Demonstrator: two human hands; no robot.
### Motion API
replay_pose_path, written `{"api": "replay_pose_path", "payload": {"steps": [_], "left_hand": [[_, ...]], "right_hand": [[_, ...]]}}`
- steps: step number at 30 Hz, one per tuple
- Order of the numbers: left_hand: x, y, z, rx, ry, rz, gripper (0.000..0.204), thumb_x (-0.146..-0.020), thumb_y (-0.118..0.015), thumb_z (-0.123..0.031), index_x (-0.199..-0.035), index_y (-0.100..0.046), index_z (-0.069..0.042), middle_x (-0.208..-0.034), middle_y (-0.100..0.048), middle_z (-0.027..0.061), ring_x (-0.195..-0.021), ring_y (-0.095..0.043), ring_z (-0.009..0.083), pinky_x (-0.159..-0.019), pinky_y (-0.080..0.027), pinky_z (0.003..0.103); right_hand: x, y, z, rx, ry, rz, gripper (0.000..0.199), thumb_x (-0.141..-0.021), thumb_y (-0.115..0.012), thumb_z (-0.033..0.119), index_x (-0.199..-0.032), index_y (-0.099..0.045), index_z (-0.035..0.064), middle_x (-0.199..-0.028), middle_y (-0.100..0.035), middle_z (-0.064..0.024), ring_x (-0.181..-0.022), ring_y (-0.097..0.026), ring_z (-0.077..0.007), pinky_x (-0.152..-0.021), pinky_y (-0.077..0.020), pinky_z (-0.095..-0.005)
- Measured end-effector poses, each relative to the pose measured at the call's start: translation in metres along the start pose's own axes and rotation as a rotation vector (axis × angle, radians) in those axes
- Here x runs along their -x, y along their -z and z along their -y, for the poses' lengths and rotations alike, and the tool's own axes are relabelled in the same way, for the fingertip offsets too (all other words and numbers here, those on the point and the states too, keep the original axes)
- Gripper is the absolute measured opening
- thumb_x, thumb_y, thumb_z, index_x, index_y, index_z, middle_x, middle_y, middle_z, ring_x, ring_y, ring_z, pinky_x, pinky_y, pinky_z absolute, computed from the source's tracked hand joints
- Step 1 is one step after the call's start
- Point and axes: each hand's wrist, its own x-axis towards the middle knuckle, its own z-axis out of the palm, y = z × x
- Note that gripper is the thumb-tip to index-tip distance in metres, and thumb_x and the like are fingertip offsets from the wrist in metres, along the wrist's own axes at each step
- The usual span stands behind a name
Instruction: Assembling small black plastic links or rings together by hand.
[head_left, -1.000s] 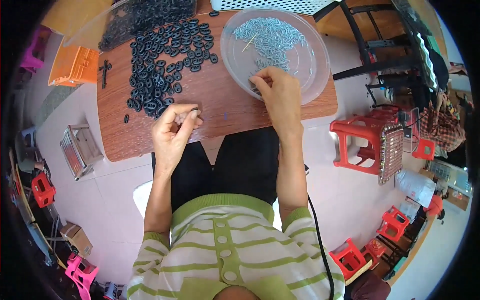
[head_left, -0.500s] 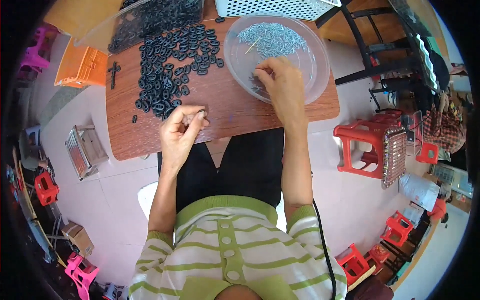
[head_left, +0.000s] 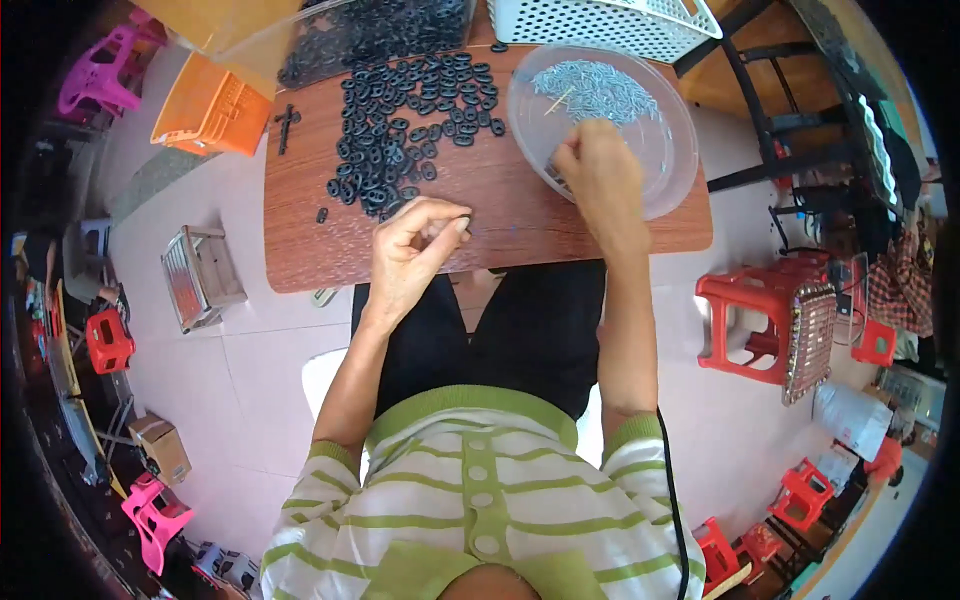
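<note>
Fingers of the left hand (head_left: pixel 415 245) are curled in, thumb and forefinger pinched together on a small black oval ring (head_left: pixel 463 219) at their tips; the ring is too small to tell which way its long axis runs. That hand hovers over the near edge of the brown wood-grain tabletop (head_left: pixel 520 225), just in front of the person's black-clad lap.

Beyond it, a loose heap of black oval rubber rings (head_left: pixel 405 130) spreads across the left and middle of the table, lying flat at all angles, with a single ring (head_left: pixel 321 215) apart near the left edge. A small black cross-shaped piece (head_left: pixel 286 125) lies at the far left, its long axis running away from the person.

The right hand (head_left: pixel 600 170) reaches into a round clear plastic bowl (head_left: pixel 672 160) on the right side of the table, fingers bent down and bunched together at the bowl's floor; what they pinch is hidden under the hand. A pile of small silvery metal pins (head_left: pixel 600 90) fills the far part of the bowl, and a thin pale stick (head_left: pixel 559 100) lies slantwise at its left edge.

Behind the table stand a white lattice plastic basket (head_left: pixel 610 22) and a clear bag of more black rings (head_left: pixel 385 25). An orange plastic crate (head_left: pixel 210 108) sits on the floor to the left, a red plastic stool (head_left: pixel 750 325) to the right.
</note>
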Motion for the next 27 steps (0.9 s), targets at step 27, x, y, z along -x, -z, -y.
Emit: {"api": "replay_pose_path", "payload": {"steps": [27], "left_hand": [[0.029, 0.003, -0.029, 0.562, 0.251, -0.188, 0.016, -0.094, -0.055, -0.009, -0.104, -0.058, 0.003, -0.090, -0.066, 0.0133, -0.072, -0.065, 0.0152, -0.066, -0.054, 0.026]], "right_hand": [[0.070, -0.013, 0.088, -1.529, -0.390, 0.345, 0.013, -0.088, -0.064, 0.008, -0.098, -0.065, -0.0005, -0.090, -0.066, -0.0032, -0.080, -0.059, -0.0068, -0.072, -0.0483, -0.0203]]}}
